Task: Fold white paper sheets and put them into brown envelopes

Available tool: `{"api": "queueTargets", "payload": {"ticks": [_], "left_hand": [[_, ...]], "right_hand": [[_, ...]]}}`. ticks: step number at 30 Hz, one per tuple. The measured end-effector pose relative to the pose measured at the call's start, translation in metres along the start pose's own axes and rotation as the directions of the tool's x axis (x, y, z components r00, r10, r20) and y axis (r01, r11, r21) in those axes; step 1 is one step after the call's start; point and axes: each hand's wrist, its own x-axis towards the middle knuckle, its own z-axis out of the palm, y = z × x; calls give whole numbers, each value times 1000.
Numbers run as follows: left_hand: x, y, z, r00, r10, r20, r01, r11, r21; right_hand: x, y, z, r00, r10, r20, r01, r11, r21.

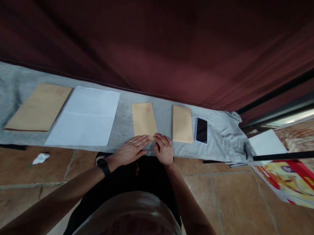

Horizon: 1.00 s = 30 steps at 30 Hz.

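Tan paper envelope [143, 118], the middle one, bears small red print [147, 109].

From the wearer's head, 1 camera looks forward and steeply down, near above the narrow grey-cloth-covered table [124, 117], the dark maroon fabric curtain [167, 38] filling the upper view.

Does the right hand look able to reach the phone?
Likely yes: only a low brown stack lies between the right hand and the phone, though that hand touches an envelope.
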Motion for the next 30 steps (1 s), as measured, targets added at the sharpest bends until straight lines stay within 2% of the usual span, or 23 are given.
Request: {"api": "queueTargets", "payload": {"ticks": [2, 4, 6, 8, 11, 16, 21, 30], "left_hand": [[4, -6, -10, 1000, -1, 4, 1, 998, -69], [16, -19, -23, 998, -36, -45, 30, 992, -122], [34, -38, -34, 982, -113, -149, 96, 989, -112], [57, -60, -42, 968, -150, -201, 143, 989, -45], [92, -92, -45, 967, -195, -161, 209, 975, 75], [130, -125, -37, 965, -258, -41, 261, 958, 118], [134, -123, -26, 986, -166, -21, 167, 974, 153], [106, -80, -13, 998, 30, 55, -35, 995, 98]], "right_hand": [[0, 0, -1, 1000, -6, 6, 6, 1000, -5], [0, 0, -1, 1000, -13, 6, 13, 1000, -8], [0, -1, -1, 1000, -14, 3, 14, 1000, -7], [1, -1, -1, 1000, -8, -3, 8, 1000, -4], [2, -2, -1, 1000, -16, -7, 16, 1000, 7], [3, -2, -2, 1000, -25, 16, 24, 999, 31], [4, -2, -3, 1000, -11, 24, 10, 999, 33], [3, -1, -4, 999, -14, 44, 12, 999, 42]]}}
